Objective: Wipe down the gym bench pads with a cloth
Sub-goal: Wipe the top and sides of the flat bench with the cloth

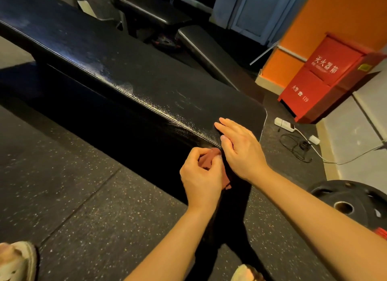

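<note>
Lower centre of the frame: left hand (201, 176) pinches a reddish cloth (209, 159) against the side of the black pad (129, 75), near its end. Right hand (240, 148), fingers straight, lies flat on the pad's top edge.

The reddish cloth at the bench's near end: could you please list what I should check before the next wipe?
1. Reddish-brown cloth gripped by left hand: ok.
2. Right hand flat on long black textured bench pad: ok.
3. Cloth spread for wiping: not ok, bunched.
4. Pad top free of objects: ok.
5. Cloth dampness: cannot tell.
</note>
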The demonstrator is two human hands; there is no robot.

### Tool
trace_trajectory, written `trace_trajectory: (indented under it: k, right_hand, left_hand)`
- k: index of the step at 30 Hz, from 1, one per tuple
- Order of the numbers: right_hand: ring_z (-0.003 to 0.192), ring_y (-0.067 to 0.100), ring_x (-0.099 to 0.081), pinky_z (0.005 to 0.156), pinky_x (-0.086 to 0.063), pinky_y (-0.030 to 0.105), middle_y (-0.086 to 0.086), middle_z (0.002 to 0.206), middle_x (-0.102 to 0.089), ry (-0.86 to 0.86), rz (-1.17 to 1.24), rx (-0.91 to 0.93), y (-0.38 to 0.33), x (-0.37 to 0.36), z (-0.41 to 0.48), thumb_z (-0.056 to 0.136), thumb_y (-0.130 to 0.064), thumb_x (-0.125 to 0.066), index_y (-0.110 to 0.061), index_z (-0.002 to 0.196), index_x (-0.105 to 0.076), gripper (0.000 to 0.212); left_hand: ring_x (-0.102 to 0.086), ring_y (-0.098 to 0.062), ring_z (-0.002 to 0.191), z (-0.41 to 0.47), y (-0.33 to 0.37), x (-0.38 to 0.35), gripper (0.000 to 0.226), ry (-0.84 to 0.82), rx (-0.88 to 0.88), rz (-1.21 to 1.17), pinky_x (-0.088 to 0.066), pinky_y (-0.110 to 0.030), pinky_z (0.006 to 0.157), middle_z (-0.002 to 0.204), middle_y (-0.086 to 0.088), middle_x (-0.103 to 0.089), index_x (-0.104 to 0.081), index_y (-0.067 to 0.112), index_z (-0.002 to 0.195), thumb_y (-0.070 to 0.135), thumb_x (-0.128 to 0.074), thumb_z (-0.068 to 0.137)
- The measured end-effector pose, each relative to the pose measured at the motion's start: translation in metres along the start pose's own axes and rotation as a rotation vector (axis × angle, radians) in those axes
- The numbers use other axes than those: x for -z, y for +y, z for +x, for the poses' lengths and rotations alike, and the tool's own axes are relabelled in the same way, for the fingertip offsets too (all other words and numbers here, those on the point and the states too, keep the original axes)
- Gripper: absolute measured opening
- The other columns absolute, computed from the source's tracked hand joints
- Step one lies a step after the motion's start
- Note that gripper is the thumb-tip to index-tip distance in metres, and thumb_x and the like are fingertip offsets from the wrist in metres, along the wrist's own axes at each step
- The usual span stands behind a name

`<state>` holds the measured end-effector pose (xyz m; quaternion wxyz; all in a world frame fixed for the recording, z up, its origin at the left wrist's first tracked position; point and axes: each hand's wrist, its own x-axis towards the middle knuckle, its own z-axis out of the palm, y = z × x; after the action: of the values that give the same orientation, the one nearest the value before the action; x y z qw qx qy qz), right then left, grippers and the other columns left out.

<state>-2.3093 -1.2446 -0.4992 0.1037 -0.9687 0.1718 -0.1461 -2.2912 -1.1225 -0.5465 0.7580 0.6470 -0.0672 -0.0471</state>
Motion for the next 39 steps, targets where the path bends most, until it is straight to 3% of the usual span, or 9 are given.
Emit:
trace_trajectory:
  k: [3,9,13,16,19,23,29,34,39]
  right_hand:
    - [0.148,0.010,-0.032,0.123,-0.022,0.032,-0.007,0.157,-0.044,0.003,0.016,0.000,0.001,0.000,0.000,0.100,-0.032,-0.032,-0.023,0.147,-0.053,0.052]
    - [0.148,0.011,-0.033,0.123,-0.022,0.033,-0.007,0.156,-0.044,0.014,0.016,0.005,0.002,-0.001,0.000,0.101,-0.030,-0.033,-0.023,0.146,-0.054,0.051]
    - [0.149,0.009,-0.031,0.124,-0.021,0.034,-0.008,0.157,-0.043,0.006,0.034,0.017,0.004,-0.001,0.000,0.102,-0.032,-0.032,-0.024,0.148,-0.052,0.051]
    - [0.147,0.010,-0.034,0.123,-0.022,0.033,-0.006,0.156,-0.045,0.032,0.026,0.020,0.003,-0.003,-0.001,0.101,-0.031,-0.032,-0.022,0.146,-0.054,0.051]
    - [0.147,0.012,-0.035,0.121,-0.020,0.030,-0.005,0.155,-0.046,0.038,0.007,0.026,0.003,-0.003,0.000,0.100,-0.033,-0.030,-0.022,0.145,-0.055,0.052]
    - [0.148,0.011,-0.034,0.120,-0.018,0.027,-0.006,0.156,-0.046,0.023,0.016,0.020,0.004,-0.003,0.001,0.101,-0.031,-0.033,-0.022,0.146,-0.054,0.051]
    - [0.147,0.011,-0.035,0.122,-0.022,0.032,-0.007,0.155,-0.046,0.042,0.014,0.020,0.004,-0.005,0.001,0.101,-0.033,-0.032,-0.023,0.145,-0.055,0.051]
    - [0.148,0.009,-0.032,0.122,-0.017,0.028,-0.009,0.157,-0.044,0.018,0.023,0.023,0.005,-0.003,0.000,0.101,-0.034,-0.030,-0.024,0.147,-0.053,0.052]
    - [0.147,0.010,-0.035,0.119,-0.020,0.026,-0.008,0.154,-0.047,0.063,0.012,0.019,0.003,-0.005,0.002,0.098,-0.038,-0.026,-0.022,0.144,-0.057,0.058]
  left_hand:
    - [-0.067,0.004,0.086,0.028,-0.006,0.013,0.017,0.173,0.063,-0.014,-0.050,-0.013,0.074,0.089,0.013,-0.073,-0.067,0.024,0.084,0.008,-0.074,0.084]
    - [-0.071,-0.008,0.087,-0.003,-0.003,0.003,0.014,-0.102,-0.141,0.052,-0.053,-0.016,0.074,0.086,0.013,-0.073,-0.071,0.022,0.091,0.010,-0.075,0.086]
    - [-0.072,-0.010,0.094,0.046,-0.023,0.025,0.016,0.226,0.072,0.038,-0.051,-0.015,0.081,0.089,0.013,-0.074,-0.069,0.024,0.086,0.008,-0.072,0.085]
    - [-0.073,-0.007,0.083,0.026,-0.017,0.020,0.012,0.074,0.029,-0.020,-0.055,-0.016,0.072,0.079,0.016,-0.073,-0.068,0.017,0.092,0.007,-0.069,0.088]
    - [-0.072,-0.009,0.090,-0.013,-0.009,0.004,0.017,-0.122,-0.113,0.012,-0.057,-0.025,0.079,0.089,0.013,-0.074,-0.072,0.023,0.096,0.009,-0.074,0.087]
    - [-0.071,-0.007,0.089,0.026,-0.021,0.014,0.016,0.134,0.005,0.006,-0.058,-0.036,0.084,0.090,0.011,-0.074,-0.070,0.025,0.091,0.010,-0.073,0.086]
    - [-0.069,-0.010,0.084,-0.008,0.001,0.004,0.017,-0.163,-0.240,0.121,-0.052,-0.019,0.073,0.084,0.014,-0.070,-0.070,0.025,0.092,0.010,-0.073,0.086]
    - [-0.068,-0.001,0.090,0.050,-0.015,0.035,0.020,0.169,-0.042,0.095,-0.056,-0.037,0.087,0.088,0.016,-0.072,-0.069,0.028,0.090,0.009,-0.071,0.086]
    - [-0.071,-0.011,0.091,0.004,-0.001,0.014,0.020,-0.194,-0.288,0.153,-0.056,-0.030,0.080,0.092,0.013,-0.072,-0.072,0.024,0.097,0.008,-0.070,0.087]
